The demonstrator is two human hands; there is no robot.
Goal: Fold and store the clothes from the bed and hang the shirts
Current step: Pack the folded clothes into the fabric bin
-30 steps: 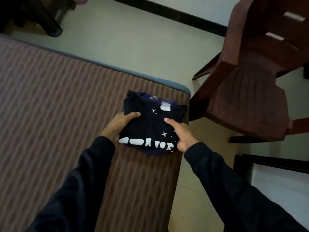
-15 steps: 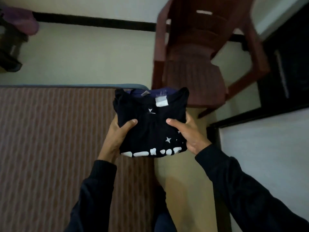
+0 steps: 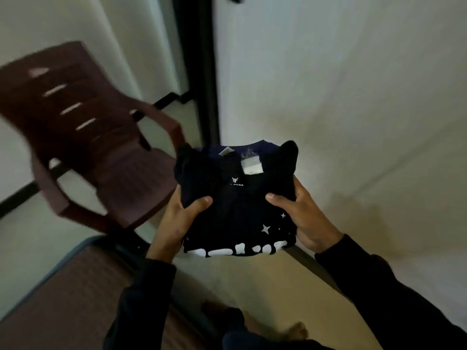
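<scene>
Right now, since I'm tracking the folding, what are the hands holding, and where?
Both hands hold the folded dark shirt: left hand grips its left edge, right hand its right edge.

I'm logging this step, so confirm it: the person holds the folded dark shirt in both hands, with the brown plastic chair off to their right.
One detail is wrong. In the head view the brown plastic chair stands to the person's left, not their right. The rest holds: the left hand and the right hand both grip the folded dark shirt, thumbs on top.
</scene>
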